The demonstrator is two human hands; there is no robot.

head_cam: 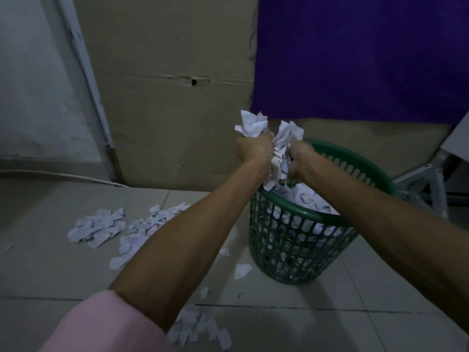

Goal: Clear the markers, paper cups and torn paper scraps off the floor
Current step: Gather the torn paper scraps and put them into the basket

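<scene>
My left hand [253,148] and my right hand [300,158] are pressed together over the green mesh basket [291,252], clutching one bunch of torn paper scraps [278,146] between them. White scraps stick out above and below the fingers. The basket is filled with paper close to its rim. More torn scraps lie on the tiled floor in piles at the left [99,228], beside my left forearm [142,232] and near the bottom edge [200,326]. No markers or paper cups are visible.
A large cardboard sheet [165,97] leans against the wall behind the basket, with a purple cloth [355,59] to its right. A white metal frame [426,184] stands at the right. A white cable [63,177] runs along the wall base at left.
</scene>
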